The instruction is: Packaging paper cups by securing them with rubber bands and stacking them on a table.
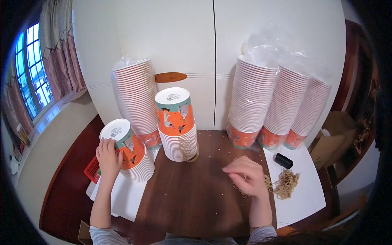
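Note:
My left hand [108, 159] is curved against the side of the left stack of paper buckets [134, 155], its fingers near the upturned base of the top bucket. These buckets are orange with a green band, a white base and printed figures. Beside it stands a second upturned stack [176, 122], with thin beige loops [188, 147] hanging down its right side. Above the right part of the brown table, my right hand [245, 173] is closed, thumb and fingers together; what they hold, if anything, is hidden. Thin beige strands [243, 192] show just beneath it.
Tall plastic-wrapped stacks of buckets stand at the back, one on the left [134, 98] and several on the right [253, 102]. On the white board at right lie a tangled beige pile [287, 183] and a black object [283, 161]. A red basket [92, 169] is at far left.

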A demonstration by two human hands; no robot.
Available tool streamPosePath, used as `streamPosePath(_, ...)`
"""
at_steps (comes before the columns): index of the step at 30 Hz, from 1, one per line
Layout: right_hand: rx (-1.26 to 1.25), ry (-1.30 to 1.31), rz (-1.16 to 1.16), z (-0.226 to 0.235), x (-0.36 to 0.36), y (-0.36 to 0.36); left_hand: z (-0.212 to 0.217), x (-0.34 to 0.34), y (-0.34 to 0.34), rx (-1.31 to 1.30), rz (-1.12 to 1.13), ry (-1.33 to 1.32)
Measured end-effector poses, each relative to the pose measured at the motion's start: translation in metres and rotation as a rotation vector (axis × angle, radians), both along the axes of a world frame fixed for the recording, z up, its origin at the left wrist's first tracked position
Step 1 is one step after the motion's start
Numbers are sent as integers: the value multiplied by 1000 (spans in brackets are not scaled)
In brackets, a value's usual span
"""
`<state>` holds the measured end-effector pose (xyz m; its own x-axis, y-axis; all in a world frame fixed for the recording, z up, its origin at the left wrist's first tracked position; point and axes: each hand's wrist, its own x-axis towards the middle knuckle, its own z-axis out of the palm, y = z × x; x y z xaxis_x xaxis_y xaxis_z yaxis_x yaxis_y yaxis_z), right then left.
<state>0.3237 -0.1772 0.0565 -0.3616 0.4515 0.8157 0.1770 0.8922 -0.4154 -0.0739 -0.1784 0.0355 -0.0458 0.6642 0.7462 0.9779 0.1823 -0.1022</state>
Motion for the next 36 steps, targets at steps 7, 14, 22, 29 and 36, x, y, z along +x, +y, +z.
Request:
streamPosePath(7,-49,361,76,-13,44,-27,12,4,15,17,-243,-259)
streamPosePath(14,-63,491,101,-13,60,-33,29,3,16,58,-258,-370)
streamPosePath(22,-106,361,46,-11,55,-32,86,8,1,138,-295,-430)
streamPosePath(29,-347,329,90,-24,42,-30,104,18,-44,373,-620,-729)
streamPosePath(36,-589,337,92,-41,7,3,41,65,-25,-186,-1135,-1791)
